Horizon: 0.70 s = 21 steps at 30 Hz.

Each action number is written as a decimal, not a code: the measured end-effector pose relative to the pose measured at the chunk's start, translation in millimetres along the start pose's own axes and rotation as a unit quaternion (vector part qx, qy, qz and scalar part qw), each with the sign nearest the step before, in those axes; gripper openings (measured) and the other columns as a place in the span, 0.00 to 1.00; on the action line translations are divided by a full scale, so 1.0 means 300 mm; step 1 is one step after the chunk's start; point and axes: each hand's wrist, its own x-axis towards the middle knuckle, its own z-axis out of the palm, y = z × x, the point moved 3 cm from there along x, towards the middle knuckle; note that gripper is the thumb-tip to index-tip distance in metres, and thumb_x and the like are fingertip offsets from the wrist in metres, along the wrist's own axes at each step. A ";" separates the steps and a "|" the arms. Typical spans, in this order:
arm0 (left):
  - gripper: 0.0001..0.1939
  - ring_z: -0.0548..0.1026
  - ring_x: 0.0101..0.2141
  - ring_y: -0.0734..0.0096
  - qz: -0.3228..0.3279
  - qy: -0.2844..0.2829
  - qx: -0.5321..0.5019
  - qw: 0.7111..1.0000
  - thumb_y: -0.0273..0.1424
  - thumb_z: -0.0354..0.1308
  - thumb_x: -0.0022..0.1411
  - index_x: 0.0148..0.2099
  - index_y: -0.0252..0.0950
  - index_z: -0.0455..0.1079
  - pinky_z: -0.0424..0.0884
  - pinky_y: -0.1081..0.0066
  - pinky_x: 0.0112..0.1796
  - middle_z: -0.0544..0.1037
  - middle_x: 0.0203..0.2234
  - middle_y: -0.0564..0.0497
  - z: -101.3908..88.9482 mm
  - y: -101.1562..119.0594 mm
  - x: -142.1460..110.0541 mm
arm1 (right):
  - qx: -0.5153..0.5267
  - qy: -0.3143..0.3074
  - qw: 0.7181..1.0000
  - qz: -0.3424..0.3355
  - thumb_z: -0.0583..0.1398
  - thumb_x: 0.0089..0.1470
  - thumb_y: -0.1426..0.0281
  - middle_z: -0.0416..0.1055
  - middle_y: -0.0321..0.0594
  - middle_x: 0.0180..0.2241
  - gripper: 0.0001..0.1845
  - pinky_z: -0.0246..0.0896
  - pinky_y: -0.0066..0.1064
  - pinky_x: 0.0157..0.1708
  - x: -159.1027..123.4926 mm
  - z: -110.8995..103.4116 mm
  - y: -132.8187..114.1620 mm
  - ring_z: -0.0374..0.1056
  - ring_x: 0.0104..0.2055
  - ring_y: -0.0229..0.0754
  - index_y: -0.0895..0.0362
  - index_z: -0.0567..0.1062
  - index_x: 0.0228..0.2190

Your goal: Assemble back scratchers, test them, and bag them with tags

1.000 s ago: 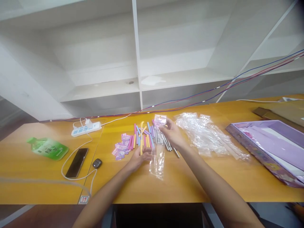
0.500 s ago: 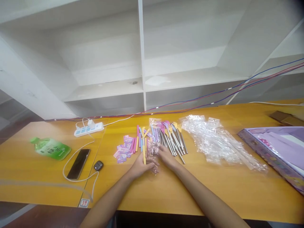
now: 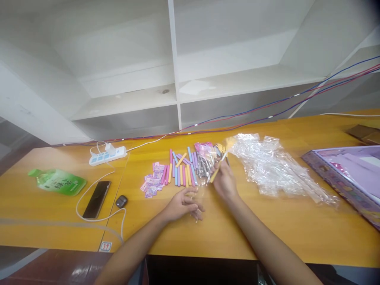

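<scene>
My right hand (image 3: 225,182) is closed around a yellow back scratcher (image 3: 214,175), its hand-shaped head tilted up and away to the right. A thin clear plastic bag (image 3: 202,192) hangs from the curled fingers of my left hand (image 3: 181,204), close above the table. Just beyond my hands lies a pile of metal-stemmed back scratchers (image 3: 203,166) with pink, purple and yellow heads. Left of the pile are several pink, blue, yellow and purple handle tubes (image 3: 181,176). Small printed purple cards (image 3: 152,181) lie spread beside the tubes.
A heap of clear plastic bags (image 3: 270,170) lies to the right, before a purple box (image 3: 338,178). On the left are a green bottle (image 3: 61,182), a phone (image 3: 97,200), a small black case (image 3: 121,201) and a power strip (image 3: 107,156). White shelves (image 3: 130,107) stand behind.
The yellow back scratcher has passed from my left hand to my right, which has moved right and up. My left hand keeps the clear bag. The view has shifted slightly.
</scene>
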 end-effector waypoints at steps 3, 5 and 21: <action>0.22 0.85 0.33 0.59 0.091 0.144 0.009 0.985 0.43 0.71 0.61 0.47 0.33 0.71 0.79 0.64 0.37 0.85 0.37 0.40 -0.070 0.064 -0.005 | 0.041 0.011 0.999 0.002 0.67 0.59 0.53 0.53 0.26 0.24 0.16 0.44 0.20 0.15 0.020 -0.029 -0.027 0.43 0.19 0.29 0.51 0.73 0.38; 0.18 0.83 0.36 0.64 0.170 0.251 0.026 0.952 0.43 0.71 0.62 0.42 0.33 0.74 0.78 0.67 0.41 0.84 0.37 0.43 -0.132 0.109 -0.014 | 0.008 -0.024 0.999 0.040 0.64 0.62 0.51 0.50 0.25 0.23 0.17 0.36 0.22 0.14 0.000 -0.019 -0.008 0.38 0.18 0.30 0.51 0.73 0.39; 0.35 0.80 0.49 0.64 0.272 0.549 0.078 0.787 0.45 0.71 0.61 0.60 0.44 0.55 0.76 0.68 0.47 0.80 0.45 0.48 -0.288 0.197 -0.089 | -0.476 -0.405 0.780 0.036 0.50 0.71 0.50 0.81 0.43 0.41 0.26 0.67 0.38 0.47 -0.184 0.104 0.046 0.74 0.45 0.52 0.51 0.81 0.44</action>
